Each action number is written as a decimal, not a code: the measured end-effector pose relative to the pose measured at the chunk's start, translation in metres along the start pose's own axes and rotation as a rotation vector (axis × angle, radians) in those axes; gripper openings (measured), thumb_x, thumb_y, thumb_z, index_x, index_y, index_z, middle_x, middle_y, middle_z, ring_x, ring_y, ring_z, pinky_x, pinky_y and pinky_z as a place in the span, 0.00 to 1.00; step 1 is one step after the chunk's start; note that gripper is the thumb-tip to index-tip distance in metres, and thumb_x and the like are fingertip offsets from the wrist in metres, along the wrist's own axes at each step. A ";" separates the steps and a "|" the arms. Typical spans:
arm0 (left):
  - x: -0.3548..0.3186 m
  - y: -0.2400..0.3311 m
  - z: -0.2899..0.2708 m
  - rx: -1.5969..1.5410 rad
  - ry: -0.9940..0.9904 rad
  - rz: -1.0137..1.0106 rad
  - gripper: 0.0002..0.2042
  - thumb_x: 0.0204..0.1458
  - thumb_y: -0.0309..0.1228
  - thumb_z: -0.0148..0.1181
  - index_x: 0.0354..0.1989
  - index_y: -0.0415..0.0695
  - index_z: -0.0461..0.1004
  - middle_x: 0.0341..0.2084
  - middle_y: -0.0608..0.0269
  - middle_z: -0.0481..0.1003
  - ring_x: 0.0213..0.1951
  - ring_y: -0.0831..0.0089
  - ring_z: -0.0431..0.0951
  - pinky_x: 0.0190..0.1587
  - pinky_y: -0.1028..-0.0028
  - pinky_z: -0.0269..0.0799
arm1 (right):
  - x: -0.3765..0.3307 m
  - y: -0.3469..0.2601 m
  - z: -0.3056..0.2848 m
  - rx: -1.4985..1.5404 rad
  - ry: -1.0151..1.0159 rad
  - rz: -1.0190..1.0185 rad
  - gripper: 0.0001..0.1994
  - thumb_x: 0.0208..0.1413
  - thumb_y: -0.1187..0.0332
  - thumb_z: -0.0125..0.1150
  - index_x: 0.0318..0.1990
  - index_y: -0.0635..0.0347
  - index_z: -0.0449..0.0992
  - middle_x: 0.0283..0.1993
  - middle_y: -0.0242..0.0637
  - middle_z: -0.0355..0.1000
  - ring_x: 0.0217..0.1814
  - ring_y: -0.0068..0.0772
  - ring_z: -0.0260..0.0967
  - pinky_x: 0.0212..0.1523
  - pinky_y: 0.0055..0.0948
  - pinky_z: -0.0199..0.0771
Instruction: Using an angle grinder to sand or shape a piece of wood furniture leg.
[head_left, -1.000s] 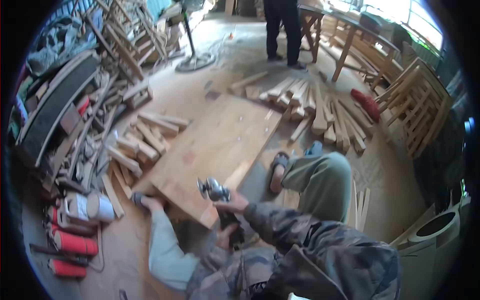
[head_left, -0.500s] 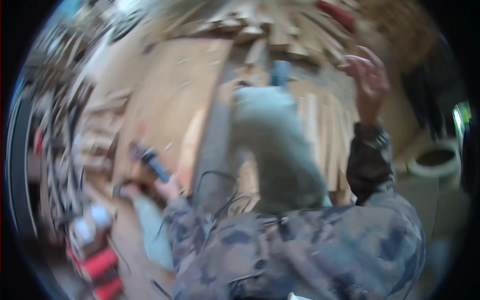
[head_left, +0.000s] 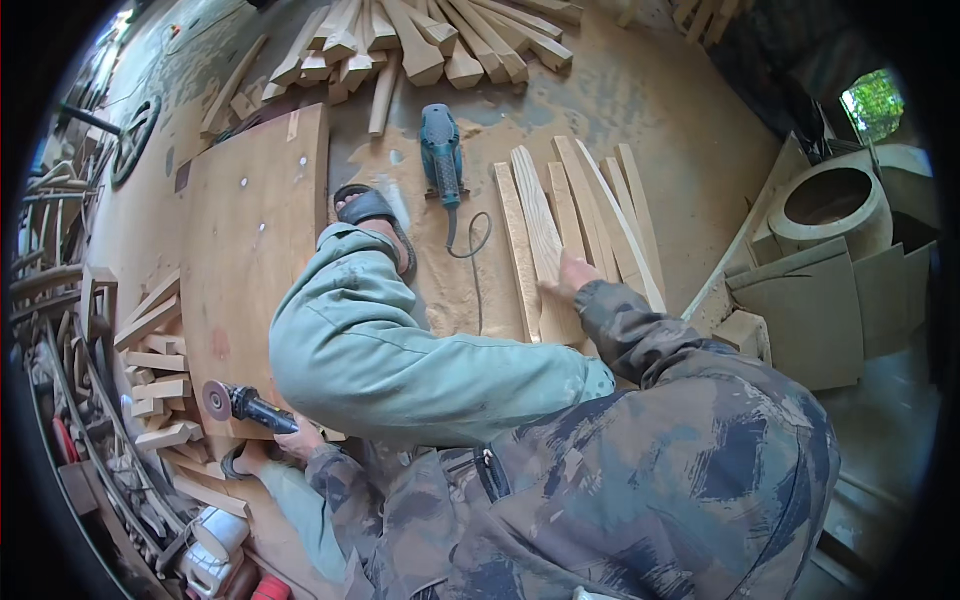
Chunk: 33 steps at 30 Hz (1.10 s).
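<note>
My left hand [head_left: 300, 438] is wrapped round the dark body of an angle grinder [head_left: 262, 408]. Its reddish-brown disc points left, over the near end of a broad wooden board [head_left: 240, 260]. On the other side of my bent leg, my right hand [head_left: 576, 273] is closed at the edge of a pale wooden strip [head_left: 538, 215]; its fingertips are partly hidden. That strip lies among several long, slightly curved wooden strips [head_left: 590, 215] laid side by side on the floor. Ahead of my knee lies a blue corded power tool [head_left: 441, 150], its cable running back toward my leg.
Shaped wooden legs [head_left: 420, 50] are heaped at the far side. Short offcuts [head_left: 160, 385] pile up left of the board. A round-mouthed pale vessel [head_left: 828, 200] and cardboard sheets [head_left: 800, 310] stand at right. A white container [head_left: 213, 550] sits at lower left. Sawdust covers the floor.
My right hand has come down from a raised, open position to the wooden strips. My left hand still holds the angle grinder. The view has shifted and is sharper now.
</note>
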<state>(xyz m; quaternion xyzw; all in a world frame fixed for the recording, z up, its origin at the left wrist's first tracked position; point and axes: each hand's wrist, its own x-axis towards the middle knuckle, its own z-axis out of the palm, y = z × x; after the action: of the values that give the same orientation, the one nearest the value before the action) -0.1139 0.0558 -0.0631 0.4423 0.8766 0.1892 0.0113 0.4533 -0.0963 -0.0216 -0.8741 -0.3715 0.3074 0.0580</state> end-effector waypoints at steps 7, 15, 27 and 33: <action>-0.027 0.013 -0.013 -0.150 -0.082 -0.028 0.35 0.43 0.42 0.68 0.56 0.33 0.62 0.47 0.43 0.67 0.50 0.48 0.68 0.54 0.56 0.63 | 0.007 0.009 -0.019 0.111 -0.156 0.018 0.36 0.41 0.47 0.66 0.49 0.72 0.72 0.48 0.55 0.73 0.52 0.47 0.72 0.52 0.37 0.70; -0.030 0.005 -0.010 -0.305 -0.232 -0.006 0.40 0.44 0.44 0.68 0.60 0.31 0.58 0.51 0.40 0.66 0.53 0.49 0.67 0.58 0.58 0.60 | 0.028 -0.030 -0.123 0.381 0.103 -0.143 0.30 0.36 0.49 0.68 0.39 0.71 0.78 0.36 0.48 0.76 0.36 0.38 0.75 0.40 0.31 0.72; -0.021 -0.011 0.010 -0.503 -0.288 -0.006 0.44 0.41 0.42 0.69 0.63 0.31 0.53 0.53 0.37 0.66 0.55 0.47 0.67 0.58 0.61 0.61 | 0.029 -0.356 -0.206 -0.392 0.343 -0.923 0.28 0.39 0.53 0.66 0.48 0.59 0.72 0.35 0.45 0.73 0.37 0.44 0.72 0.40 0.35 0.72; -0.039 0.011 -0.010 -0.393 -0.288 -0.103 0.47 0.39 0.45 0.68 0.64 0.33 0.51 0.58 0.37 0.61 0.60 0.47 0.61 0.63 0.60 0.56 | 0.094 -0.397 -0.044 -0.129 -0.165 -0.755 0.23 0.39 0.54 0.69 0.41 0.60 0.79 0.35 0.46 0.77 0.36 0.41 0.76 0.38 0.35 0.75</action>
<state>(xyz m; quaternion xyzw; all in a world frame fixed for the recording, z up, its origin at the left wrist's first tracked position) -0.0831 0.0282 -0.0560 0.4088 0.8337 0.2902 0.2314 0.2852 0.2581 0.0982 -0.6504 -0.6889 0.3096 0.0818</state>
